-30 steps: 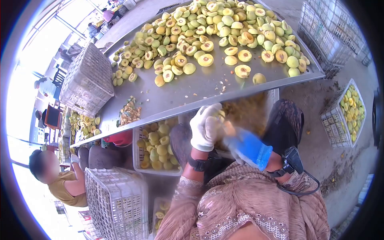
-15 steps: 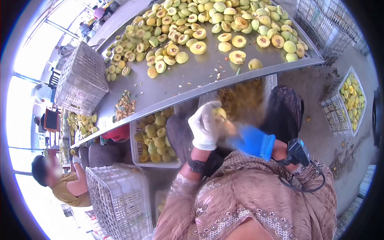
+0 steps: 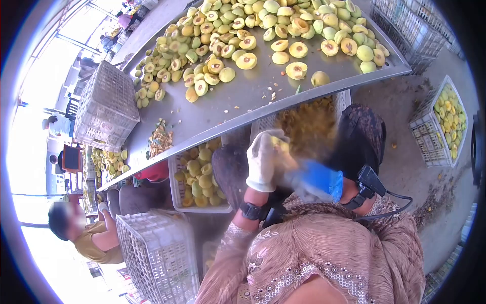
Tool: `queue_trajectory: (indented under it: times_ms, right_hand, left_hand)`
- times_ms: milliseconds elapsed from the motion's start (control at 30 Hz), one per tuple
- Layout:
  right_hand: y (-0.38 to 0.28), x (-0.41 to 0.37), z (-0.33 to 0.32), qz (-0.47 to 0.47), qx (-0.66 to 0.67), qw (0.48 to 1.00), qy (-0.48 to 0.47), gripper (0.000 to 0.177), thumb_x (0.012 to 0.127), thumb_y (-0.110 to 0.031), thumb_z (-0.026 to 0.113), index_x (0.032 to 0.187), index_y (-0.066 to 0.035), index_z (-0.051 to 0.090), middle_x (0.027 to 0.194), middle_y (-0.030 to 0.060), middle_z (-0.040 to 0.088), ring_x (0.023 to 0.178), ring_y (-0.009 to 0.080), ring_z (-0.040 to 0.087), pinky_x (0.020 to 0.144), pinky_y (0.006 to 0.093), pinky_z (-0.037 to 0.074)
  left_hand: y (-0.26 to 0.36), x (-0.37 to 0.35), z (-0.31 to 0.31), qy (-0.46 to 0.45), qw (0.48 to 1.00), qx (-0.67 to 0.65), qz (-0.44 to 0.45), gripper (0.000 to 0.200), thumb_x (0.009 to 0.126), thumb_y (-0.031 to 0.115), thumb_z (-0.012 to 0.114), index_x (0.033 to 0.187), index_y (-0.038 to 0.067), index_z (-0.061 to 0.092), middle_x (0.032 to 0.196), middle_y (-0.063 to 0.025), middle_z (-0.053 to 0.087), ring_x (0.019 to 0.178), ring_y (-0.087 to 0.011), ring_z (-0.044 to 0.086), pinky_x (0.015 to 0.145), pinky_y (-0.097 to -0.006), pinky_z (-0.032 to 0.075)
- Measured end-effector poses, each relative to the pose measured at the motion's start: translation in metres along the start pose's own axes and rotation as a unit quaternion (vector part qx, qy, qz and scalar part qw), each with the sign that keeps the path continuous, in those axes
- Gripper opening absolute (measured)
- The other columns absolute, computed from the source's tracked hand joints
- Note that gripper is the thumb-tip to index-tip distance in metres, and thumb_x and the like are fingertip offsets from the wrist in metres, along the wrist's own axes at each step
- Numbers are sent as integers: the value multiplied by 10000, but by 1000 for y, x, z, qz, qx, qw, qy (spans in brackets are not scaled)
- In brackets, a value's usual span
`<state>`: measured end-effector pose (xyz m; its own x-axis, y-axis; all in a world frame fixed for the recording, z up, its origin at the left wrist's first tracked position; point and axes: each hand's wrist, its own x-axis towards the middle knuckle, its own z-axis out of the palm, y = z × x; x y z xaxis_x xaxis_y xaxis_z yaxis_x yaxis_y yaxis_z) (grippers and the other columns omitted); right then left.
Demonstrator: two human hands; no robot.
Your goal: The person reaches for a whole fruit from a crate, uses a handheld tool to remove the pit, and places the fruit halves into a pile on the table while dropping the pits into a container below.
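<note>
My left hand [image 3: 263, 159], in a white glove, is closed around a yellow peach [image 3: 279, 144] above my lap. Its fingers wrap the fruit's far side. Right beside it is my right hand [image 3: 314, 178], in a blue glove, meeting the peach from the right. Motion smears its fingers, and whatever they may hold cannot be made out. Just beyond both hands, under the table edge, a crate of yellow-brown peelings [image 3: 304, 121] stands between my knees. A white crate of whole peaches [image 3: 200, 175] is at my left knee.
Halved peaches [image 3: 246, 61] cover much of the metal table [image 3: 223, 109]; a small heap of scraps [image 3: 160, 139] lies near its edge. Plastic crates stand on the table [image 3: 104, 104] and beside me [image 3: 157, 253]. A filled crate [image 3: 435, 134] is at right. A co-worker [image 3: 88, 235] sits at left.
The view has shifted slightly. My left hand keeps hold of the peach, and my right hand is still blurred against it, nearly in the same spot.
</note>
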<state>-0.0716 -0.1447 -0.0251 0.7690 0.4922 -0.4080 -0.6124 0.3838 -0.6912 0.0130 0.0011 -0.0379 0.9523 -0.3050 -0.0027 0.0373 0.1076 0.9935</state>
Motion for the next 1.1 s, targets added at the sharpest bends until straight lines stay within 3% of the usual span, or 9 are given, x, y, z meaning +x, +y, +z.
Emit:
queue_trajectory:
  times_ms: [100, 167, 300, 433, 533, 633, 833, 933, 1100]
  right_hand:
    - [1, -1, -4, 37, 174, 980, -89, 183, 978, -273, 532, 930, -96, 523, 599, -19, 484, 394, 74, 424, 351, 224, 325]
    - [0, -5, -3, -3, 126, 988, -84, 182, 978, -267, 530, 909, -99, 516, 595, -17, 479, 392, 76, 423, 346, 228, 324]
    - [-3, -5, 2, -6, 3, 1000, 25, 190, 983, -274, 519, 896, -106, 504, 579, -29, 444, 389, 70, 398, 343, 225, 306]
    - [0, -9, -13, 9, 166, 980, -108, 208, 988, -297, 508, 905, -106, 498, 565, -47, 396, 393, 54, 365, 349, 210, 279]
    - [15, 2, -16, -31, 185, 972, -138, 199, 991, -297, 498, 919, -112, 496, 571, -51, 386, 400, 58, 359, 355, 205, 275]
    - [8, -2, -9, -2, 37, 999, -28, 197, 995, -296, 493, 920, -114, 495, 570, -53, 378, 403, 54, 352, 359, 205, 283]
    - [13, 3, -13, 32, 216, 962, -162, 269, 1006, -358, 460, 920, -105, 497, 559, -47, 373, 376, 36, 334, 314, 199, 255]
    - [37, 19, -28, 90, 392, 885, -235, 293, 1016, -365, 428, 923, -97, 501, 549, -49, 361, 345, 35, 309, 289, 194, 247]
    - [48, 21, -21, 37, 403, 895, -190, 331, 1014, -398, 424, 930, -89, 506, 546, -50, 368, 336, 31, 295, 290, 187, 261]
  left_hand:
    - [2, 6, 5, -8, 998, -32, -52, 436, 968, 399, 520, 918, -5, 675, 794, -74, 685, 729, -90, 606, 650, -220, 458]
    - [6, 14, 1, -72, 995, -32, -61, 436, 961, 404, 535, 906, -4, 678, 774, -74, 682, 707, -94, 607, 629, -222, 458]
    - [-2, 19, 11, -25, 996, -42, -78, 443, 947, 416, 561, 876, -4, 682, 764, -79, 682, 681, -107, 617, 599, -226, 455]
    - [-3, 28, 3, -117, 987, -26, -105, 467, 920, 426, 583, 875, -31, 664, 737, -129, 663, 654, -172, 625, 619, -268, 494]
    - [-9, 24, 10, -52, 992, -50, -99, 474, 908, 434, 596, 872, -35, 661, 736, -135, 662, 652, -171, 617, 609, -270, 483]
    - [-14, 25, 5, -89, 990, -30, -109, 486, 913, 441, 585, 872, -38, 659, 740, -141, 662, 647, -168, 611, 608, -270, 480]
    - [-18, 17, 7, -52, 995, -80, -33, 522, 938, 482, 526, 907, -25, 644, 775, -156, 665, 631, -156, 599, 589, -267, 478]
    - [-22, 17, 8, -64, 992, -102, -41, 524, 937, 500, 522, 929, -11, 641, 796, -167, 666, 611, -158, 595, 552, -272, 478]
    - [-27, 18, 10, -14, 961, -241, -135, 533, 957, 520, 478, 957, 9, 629, 820, -132, 657, 625, -164, 614, 529, -270, 496]
